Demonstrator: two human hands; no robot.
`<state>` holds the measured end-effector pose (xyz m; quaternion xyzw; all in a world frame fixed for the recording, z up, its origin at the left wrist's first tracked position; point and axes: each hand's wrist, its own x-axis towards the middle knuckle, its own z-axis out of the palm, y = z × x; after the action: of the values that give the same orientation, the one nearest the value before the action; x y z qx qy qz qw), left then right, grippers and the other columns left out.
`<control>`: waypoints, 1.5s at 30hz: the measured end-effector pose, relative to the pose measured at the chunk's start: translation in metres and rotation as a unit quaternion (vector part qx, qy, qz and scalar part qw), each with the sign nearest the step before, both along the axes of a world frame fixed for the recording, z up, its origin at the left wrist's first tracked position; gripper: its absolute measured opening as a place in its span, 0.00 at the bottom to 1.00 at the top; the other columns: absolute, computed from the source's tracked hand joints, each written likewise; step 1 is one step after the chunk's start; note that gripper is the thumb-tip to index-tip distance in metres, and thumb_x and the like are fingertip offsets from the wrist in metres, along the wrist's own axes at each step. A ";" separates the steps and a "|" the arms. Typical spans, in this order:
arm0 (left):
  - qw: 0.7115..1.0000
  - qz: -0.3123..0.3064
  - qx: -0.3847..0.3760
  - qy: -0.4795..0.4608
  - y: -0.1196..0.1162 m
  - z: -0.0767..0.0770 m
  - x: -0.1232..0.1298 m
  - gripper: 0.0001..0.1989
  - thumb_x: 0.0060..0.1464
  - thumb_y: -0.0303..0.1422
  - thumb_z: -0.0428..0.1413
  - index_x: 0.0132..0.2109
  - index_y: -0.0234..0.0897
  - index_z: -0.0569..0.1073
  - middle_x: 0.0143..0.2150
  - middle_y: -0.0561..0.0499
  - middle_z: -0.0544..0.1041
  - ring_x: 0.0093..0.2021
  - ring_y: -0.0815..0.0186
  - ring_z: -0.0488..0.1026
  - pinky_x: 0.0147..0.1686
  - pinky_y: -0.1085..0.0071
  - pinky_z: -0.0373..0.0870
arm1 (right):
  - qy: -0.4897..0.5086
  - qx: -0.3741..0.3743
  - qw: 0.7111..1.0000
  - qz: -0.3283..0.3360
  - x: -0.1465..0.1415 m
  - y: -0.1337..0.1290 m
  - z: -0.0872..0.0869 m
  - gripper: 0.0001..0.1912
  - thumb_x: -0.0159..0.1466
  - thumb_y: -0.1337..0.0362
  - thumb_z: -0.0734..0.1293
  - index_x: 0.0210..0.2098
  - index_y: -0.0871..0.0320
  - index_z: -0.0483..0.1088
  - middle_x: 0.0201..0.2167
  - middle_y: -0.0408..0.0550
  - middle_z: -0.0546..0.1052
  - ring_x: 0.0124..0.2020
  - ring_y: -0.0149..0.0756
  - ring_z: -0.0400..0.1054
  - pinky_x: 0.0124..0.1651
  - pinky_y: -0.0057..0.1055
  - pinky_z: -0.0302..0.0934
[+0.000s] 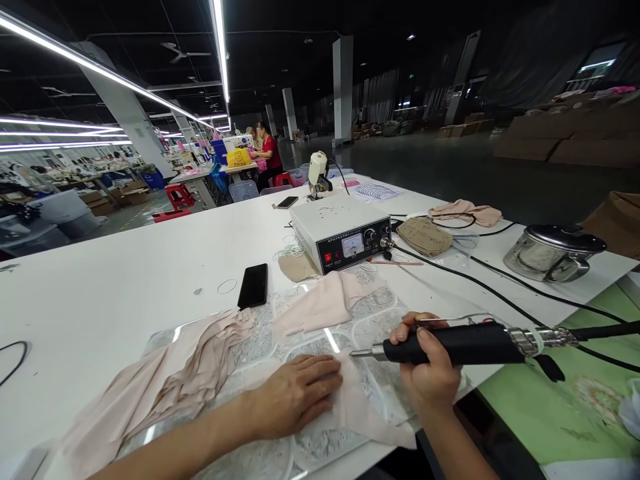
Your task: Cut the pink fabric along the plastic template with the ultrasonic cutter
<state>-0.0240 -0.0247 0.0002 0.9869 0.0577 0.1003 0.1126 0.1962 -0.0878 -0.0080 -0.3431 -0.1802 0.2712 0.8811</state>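
Note:
My left hand (pixel 299 393) lies flat, fingers stretched out, on a pale pink fabric piece (pixel 357 403) spread over a clear plastic template (pixel 320 450). In my right hand (pixel 430 363) is a black ultrasonic cutter (pixel 463 343), fingers wrapped round its grip. Its metal tip points left and meets or hovers at the fabric's upper edge, just beyond my left fingertips; contact I cannot tell. To the left a stack of pink fabric pieces (pixel 165 373) fans out. Another folded pink piece (pixel 320 303) rests on the template's far part.
Behind the template stands a white generator box (pixel 340 223), its cable (pixel 480 280) running right. A phone (pixel 253 285), a brown pattern piece (pixel 425 237) and a lidded glass pot (pixel 553 253) sit on the white table (pixel 150 267). A co-worker in red (pixel 270 153) sits farther off.

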 end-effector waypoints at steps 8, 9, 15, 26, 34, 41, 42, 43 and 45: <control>1.000 0.001 -0.002 -0.012 0.012 -0.007 0.014 0.14 0.67 0.30 0.48 0.55 0.32 0.70 0.61 0.41 0.70 0.60 0.58 0.69 0.59 0.62 0.67 | -0.025 -0.004 1.000 0.019 -0.002 0.000 -0.005 0.09 0.52 0.62 0.69 0.32 0.56 0.67 0.28 0.41 0.69 0.22 0.27 0.63 0.26 0.30 0.62; 1.000 0.000 -0.003 -0.011 0.014 -0.007 0.016 0.13 0.66 0.30 0.48 0.54 0.32 0.71 0.62 0.41 0.70 0.60 0.58 0.69 0.59 0.63 0.67 | -0.028 -0.004 0.999 0.017 -0.001 0.000 -0.005 0.09 0.52 0.62 0.69 0.32 0.56 0.67 0.28 0.41 0.69 0.22 0.27 0.63 0.26 0.30 0.62; 0.999 0.011 0.026 -0.029 0.011 -0.007 0.017 0.13 0.68 0.31 0.47 0.53 0.32 0.71 0.59 0.40 0.72 0.58 0.58 0.71 0.56 0.63 0.68 | -0.018 -0.015 1.000 0.002 0.012 -0.012 -0.001 0.06 0.51 0.64 0.67 0.29 0.55 0.68 0.27 0.41 0.69 0.20 0.27 0.62 0.23 0.29 0.61; 0.997 0.027 0.051 -0.054 0.002 -0.011 0.008 0.14 0.68 0.29 0.46 0.55 0.31 0.70 0.53 0.40 0.76 0.53 0.59 0.73 0.52 0.65 0.71 | -0.005 -0.029 0.999 0.017 0.013 -0.027 0.000 0.06 0.48 0.64 0.68 0.28 0.56 0.71 0.25 0.42 0.70 0.18 0.27 0.62 0.19 0.28 0.60; 0.997 0.018 0.063 -0.037 0.003 -0.005 0.009 0.14 0.68 0.28 0.45 0.56 0.31 0.70 0.52 0.40 0.76 0.53 0.59 0.73 0.51 0.65 0.71 | 0.002 -0.010 1.000 0.016 0.006 -0.017 -0.001 0.06 0.50 0.63 0.68 0.30 0.56 0.71 0.27 0.41 0.70 0.19 0.26 0.62 0.21 0.28 0.60; 0.996 0.012 0.076 -0.038 0.005 -0.005 0.010 0.13 0.67 0.27 0.46 0.53 0.30 0.70 0.51 0.40 0.76 0.50 0.59 0.74 0.49 0.65 0.70 | -0.005 0.008 1.000 0.009 0.004 -0.005 -0.004 0.06 0.52 0.63 0.67 0.31 0.55 0.68 0.29 0.41 0.69 0.20 0.26 0.62 0.23 0.29 0.60; 0.996 0.011 0.076 -0.038 0.005 -0.004 0.010 0.12 0.67 0.27 0.46 0.53 0.30 0.70 0.51 0.40 0.75 0.50 0.59 0.73 0.49 0.65 0.70 | -0.004 0.009 1.000 0.008 0.003 -0.004 -0.003 0.07 0.53 0.63 0.67 0.31 0.55 0.68 0.29 0.41 0.69 0.20 0.26 0.62 0.23 0.29 0.60; 0.996 0.011 0.075 -0.038 0.005 -0.004 0.010 0.12 0.67 0.27 0.46 0.53 0.30 0.70 0.51 0.40 0.75 0.50 0.59 0.73 0.48 0.64 0.70 | -0.003 0.009 1.000 0.007 0.004 -0.003 -0.003 0.07 0.53 0.63 0.67 0.32 0.55 0.68 0.29 0.41 0.69 0.20 0.26 0.62 0.23 0.29 0.60; 0.997 0.010 0.075 -0.034 0.005 -0.003 0.010 0.12 0.67 0.27 0.46 0.53 0.29 0.70 0.52 0.40 0.75 0.49 0.59 0.73 0.48 0.64 0.70 | 0.000 0.010 1.000 0.004 0.004 -0.002 -0.001 0.07 0.52 0.63 0.67 0.32 0.55 0.68 0.29 0.41 0.69 0.20 0.26 0.62 0.23 0.29 0.60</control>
<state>-0.0135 -0.0197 -0.0027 0.9879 0.0563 0.1391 0.0392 0.2002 -0.0901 -0.0093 -0.3338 -0.1843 0.2732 0.8832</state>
